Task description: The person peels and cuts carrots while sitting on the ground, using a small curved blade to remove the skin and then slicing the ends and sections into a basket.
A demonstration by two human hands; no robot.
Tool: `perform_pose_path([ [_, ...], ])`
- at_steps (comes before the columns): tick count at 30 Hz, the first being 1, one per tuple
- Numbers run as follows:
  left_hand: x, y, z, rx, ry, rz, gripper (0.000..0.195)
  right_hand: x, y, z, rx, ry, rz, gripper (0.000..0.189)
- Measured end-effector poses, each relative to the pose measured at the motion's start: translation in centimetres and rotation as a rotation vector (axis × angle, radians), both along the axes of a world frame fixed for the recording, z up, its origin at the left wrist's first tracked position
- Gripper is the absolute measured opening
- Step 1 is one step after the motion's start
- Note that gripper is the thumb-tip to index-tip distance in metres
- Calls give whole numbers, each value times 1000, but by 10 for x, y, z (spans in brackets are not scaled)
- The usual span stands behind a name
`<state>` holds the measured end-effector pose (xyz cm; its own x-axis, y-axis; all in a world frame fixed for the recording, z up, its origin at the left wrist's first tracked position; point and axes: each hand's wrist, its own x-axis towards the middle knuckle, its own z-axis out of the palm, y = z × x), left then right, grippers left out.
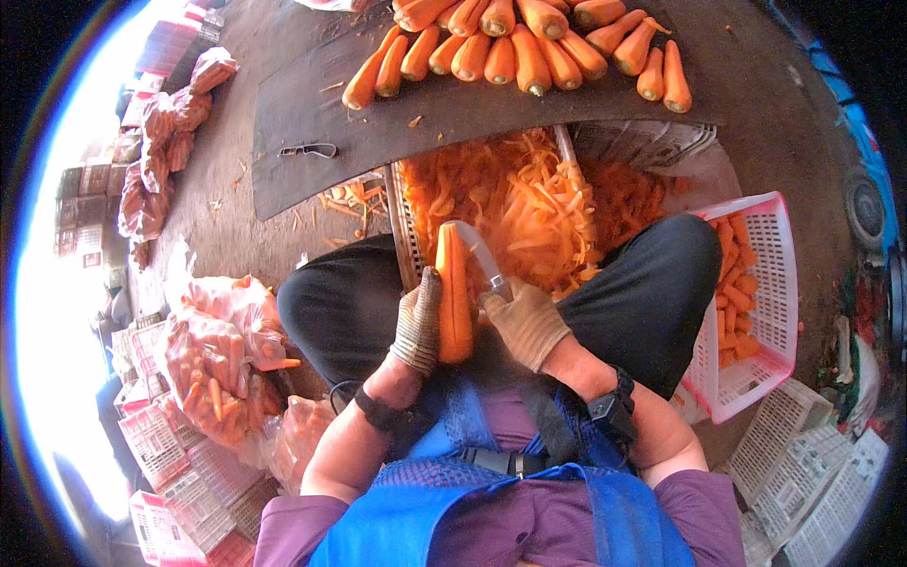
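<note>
My left hand [417, 322], in a striped knit glove, grips a large carrot [453, 305] that points away from me. Paler cut faces run along its upper part. My gloved right hand [528, 319] holds a knife [482, 249] by its handle, the curved blade close to the carrot's right side. Beyond both hands, between my knees, a plastic crate [404, 227] is heaped with orange carrot peelings [538, 227]. On the dark board [305, 184] past the crate lie rows of whole carrots [471, 58] and a peeler-like metal tool [308, 150].
A pink-and-white basket [772, 283] with cut carrot pieces [733, 298] stands by my right knee. Clear bags of carrots [212, 368] lie at my left, beside stacked crates [159, 439]. More crates [801, 461] are at the lower right. Further bags [166, 135] lie farther left.
</note>
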<state>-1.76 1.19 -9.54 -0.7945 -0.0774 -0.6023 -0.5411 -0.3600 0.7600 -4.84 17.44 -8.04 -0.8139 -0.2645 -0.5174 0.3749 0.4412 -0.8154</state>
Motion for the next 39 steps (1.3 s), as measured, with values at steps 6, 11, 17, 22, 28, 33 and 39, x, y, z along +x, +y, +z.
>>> perform_pose_path([
  [6, -11, 3, 5, 117, 46, 107, 52, 8, -7, -5, 41, 21, 35, 33],
  [11, -11, -15, -16, 118, -1, 78, 59, 5, -7, 7, 73, 94, 188, 32],
  [17, -15, -21, -14, 168, -36, 85, 58, 11, -9, 0, 115, 192, 236, 30],
  [22, -29, -29, -9, 25, -67, 155, 55, 19, -17, -4, 73, 75, 204, 29],
  [28, -42, -31, -19, -56, 0, 308, 52, 21, -18, -6, -19, 91, 178, 29],
  [33, -46, -39, -24, -105, 46, 278, 56, 18, -15, 9, -36, 63, 221, 29],
  [39, -46, -36, -32, -231, 105, 371, 60, 17, -14, 6, -33, 40, 274, 28],
])
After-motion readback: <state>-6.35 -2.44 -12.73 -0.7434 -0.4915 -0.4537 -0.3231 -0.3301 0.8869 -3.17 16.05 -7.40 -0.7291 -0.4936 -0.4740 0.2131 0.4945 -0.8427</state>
